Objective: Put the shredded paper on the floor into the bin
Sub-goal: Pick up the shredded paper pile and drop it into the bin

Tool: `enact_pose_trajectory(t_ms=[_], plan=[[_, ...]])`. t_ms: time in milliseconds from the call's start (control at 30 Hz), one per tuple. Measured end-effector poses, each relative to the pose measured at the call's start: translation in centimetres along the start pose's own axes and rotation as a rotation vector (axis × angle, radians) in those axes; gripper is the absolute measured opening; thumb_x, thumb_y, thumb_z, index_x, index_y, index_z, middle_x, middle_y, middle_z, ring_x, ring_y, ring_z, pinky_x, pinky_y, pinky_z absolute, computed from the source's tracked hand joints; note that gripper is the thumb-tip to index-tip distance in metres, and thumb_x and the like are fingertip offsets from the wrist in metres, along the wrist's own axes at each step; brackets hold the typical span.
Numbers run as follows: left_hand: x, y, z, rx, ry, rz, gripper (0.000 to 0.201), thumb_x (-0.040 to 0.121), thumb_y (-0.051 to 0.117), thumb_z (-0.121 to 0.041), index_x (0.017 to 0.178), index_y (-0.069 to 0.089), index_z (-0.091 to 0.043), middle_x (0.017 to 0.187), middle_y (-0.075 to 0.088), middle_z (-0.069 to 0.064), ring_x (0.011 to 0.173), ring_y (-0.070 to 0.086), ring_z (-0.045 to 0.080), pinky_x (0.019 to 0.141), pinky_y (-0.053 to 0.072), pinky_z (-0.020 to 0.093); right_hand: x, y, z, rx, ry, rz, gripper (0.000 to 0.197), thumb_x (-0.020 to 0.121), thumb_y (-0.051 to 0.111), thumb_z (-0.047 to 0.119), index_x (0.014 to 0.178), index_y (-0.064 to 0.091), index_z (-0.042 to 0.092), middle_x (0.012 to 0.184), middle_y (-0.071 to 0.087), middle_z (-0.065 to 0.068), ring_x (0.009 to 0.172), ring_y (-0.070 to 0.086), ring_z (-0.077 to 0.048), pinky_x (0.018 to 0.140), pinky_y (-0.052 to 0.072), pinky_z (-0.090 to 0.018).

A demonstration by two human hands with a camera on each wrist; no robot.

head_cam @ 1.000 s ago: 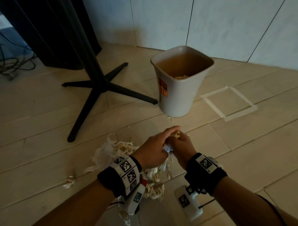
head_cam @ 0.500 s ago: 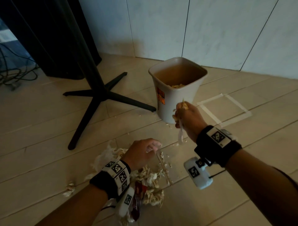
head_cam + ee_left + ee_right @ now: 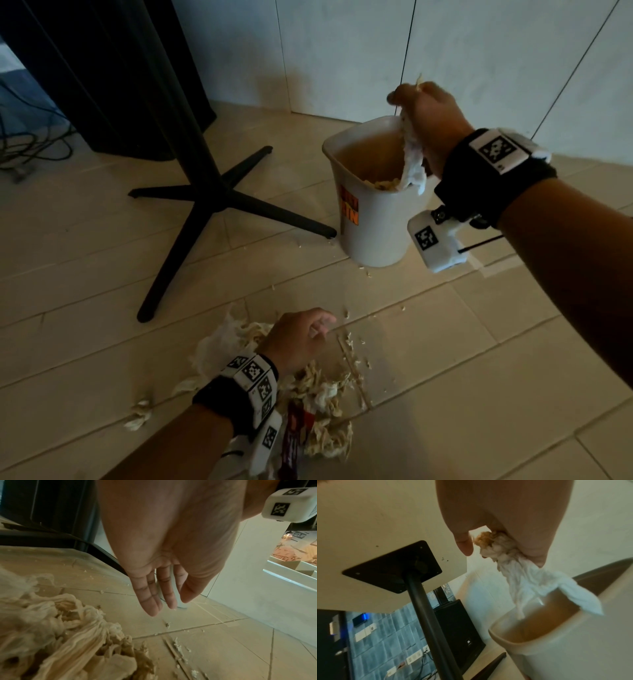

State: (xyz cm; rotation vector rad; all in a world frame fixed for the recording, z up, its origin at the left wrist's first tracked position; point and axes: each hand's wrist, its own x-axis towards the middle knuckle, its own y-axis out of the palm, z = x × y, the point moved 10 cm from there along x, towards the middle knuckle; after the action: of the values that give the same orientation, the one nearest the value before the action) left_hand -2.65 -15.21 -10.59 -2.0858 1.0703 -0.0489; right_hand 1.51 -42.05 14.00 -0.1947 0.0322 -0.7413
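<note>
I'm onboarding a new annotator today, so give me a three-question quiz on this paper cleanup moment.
1. True or false: the right hand holds a wad of paper above the bin.
2. What is the left hand doing? A. gripping paper B. hanging with fingers relaxed and nothing in its grip, over the shredded paper pile C. touching the bin
3. Fill in: the bin stands beside a black table ____.

Key: 1 true; 2 B; 3 base.

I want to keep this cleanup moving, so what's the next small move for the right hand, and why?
Probably open the right hand: it grips a wad of paper that hangs over the bin mouth, so letting go should drop it in.
</note>
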Motion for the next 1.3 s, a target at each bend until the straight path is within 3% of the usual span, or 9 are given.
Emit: enact_pose_trajectory(t_ms=[100, 200, 367, 500, 667, 800, 967, 1100, 1300], plan=[[0.5, -0.4, 1.2, 0.015, -0.007, -0.033, 0.033, 0.091, 0.056, -0.014, 0.122, 0.062, -0.025, 0.108, 0.068, -0.005, 0.102, 0.063, 0.010, 0.090, 0.053, 0.028, 1.4, 0.4, -0.9, -0.042, -0.011, -0.032, 0.027, 0.071, 0.066, 0.048, 0.085, 0.059, 0.026, 0.089, 0.062, 0.000, 0.088, 0.064, -0.022, 0.081, 0.052, -0.036], [1.0, -1.1, 2.8, 0.067, -0.011, -0.081, 0.035, 0.088, 0.056, -0.017, 0.121, 0.064, -0.025, 0.109, 0.069, -0.005, 0.107, 0.061, 0.013, 0.093, 0.053, 0.036, 2.1, 0.9, -2.4, -0.123, -0.018, -0.024, 0.036, 0.062, 0.066, 0.058, 0.081, 0.058, 0.028, 0.104, 0.063, -0.006, 0.085, 0.065, -0.020, 0.073, 0.054, -0.034], [1.0, -4.2, 4.6, 0.387, -0.001, -0.281, 0.030, 0.083, 0.060, -0.028, 0.112, 0.068, -0.032, 0.108, 0.070, -0.009, 0.110, 0.055, 0.021, 0.092, 0.049, 0.038, 1.8, 3.1, -4.9, -0.307, -0.025, 0.112, 0.036, 0.073, 0.059, 0.060, 0.098, 0.064, 0.034, 0.120, 0.061, -0.004, 0.099, 0.064, -0.021, 0.083, 0.055, -0.035], [-0.5, -7.2, 8.4, 0.596, -0.236, -0.371, 0.024, 0.083, 0.059, -0.035, 0.106, 0.063, -0.038, 0.119, 0.059, -0.008, 0.119, 0.045, 0.025, 0.095, 0.039, 0.043, 0.2, 3.8, -5.4, -0.441, -0.075, 0.187, 0.046, 0.080, 0.058, 0.056, 0.119, 0.064, 0.032, 0.129, 0.057, -0.004, 0.109, 0.062, -0.024, 0.089, 0.055, -0.037], [-3.0, -7.8, 15.7, 0.438, -0.637, -0.154, 0.068, 0.084, 0.046, -0.072, 0.143, 0.026, -0.046, 0.158, 0.013, -0.007, 0.142, 0.014, 0.038, 0.108, 0.023, 0.063, -3.2, 4.3, -4.1, -0.627, -0.290, 0.188, 0.043, 0.094, 0.055, 0.040, 0.133, 0.054, 0.024, 0.141, 0.043, -0.006, 0.128, 0.045, -0.025, 0.104, 0.040, -0.039], [-3.2, -4.9, 16.9, 0.325, -0.645, 0.040, 0.091, 0.073, 0.047, -0.083, 0.149, 0.009, -0.050, 0.163, 0.001, -0.003, 0.142, 0.021, 0.042, 0.113, 0.028, 0.053, -7.1, 5.1, -3.0, -0.604, -0.400, 0.209, 0.039, 0.096, 0.053, 0.034, 0.132, 0.054, 0.020, 0.139, 0.046, -0.007, 0.122, 0.047, -0.023, 0.096, 0.039, -0.032], [-2.2, -3.3, 15.2, 0.496, -0.559, 0.083, 0.067, 0.082, 0.054, -0.063, 0.142, 0.036, -0.040, 0.146, 0.036, 0.007, 0.126, 0.048, 0.035, 0.102, 0.043, 0.043, -11.9, 5.6, -3.2, -0.617, -0.470, 0.289, 0.028, 0.097, 0.052, 0.029, 0.124, 0.058, 0.025, 0.134, 0.047, -0.004, 0.110, 0.039, -0.009, 0.081, 0.028, -0.011], [-2.2, -4.6, 13.2, 0.494, -0.456, -0.045, 0.044, 0.089, 0.057, -0.040, 0.132, 0.054, -0.029, 0.134, 0.054, 0.006, 0.119, 0.054, 0.030, 0.097, 0.046, 0.039, -14.8, 5.8, -5.4, -0.488, -0.380, 0.379, 0.025, 0.098, 0.051, 0.029, 0.120, 0.061, 0.026, 0.125, 0.050, 0.006, 0.114, 0.049, -0.010, 0.096, 0.044, -0.028], [-2.8, -8.6, 8.2, 0.316, -0.275, -0.284, 0.029, 0.088, 0.056, -0.024, 0.117, 0.056, -0.018, 0.114, 0.055, 0.009, 0.105, 0.056, 0.031, 0.080, 0.039, 0.032, -17.8, 7.1, -11.5, -0.293, 0.012, 0.516, 0.027, 0.095, 0.053, 0.044, 0.120, 0.058, 0.034, 0.124, 0.054, 0.007, 0.107, 0.058, -0.011, 0.090, 0.049, -0.029]])
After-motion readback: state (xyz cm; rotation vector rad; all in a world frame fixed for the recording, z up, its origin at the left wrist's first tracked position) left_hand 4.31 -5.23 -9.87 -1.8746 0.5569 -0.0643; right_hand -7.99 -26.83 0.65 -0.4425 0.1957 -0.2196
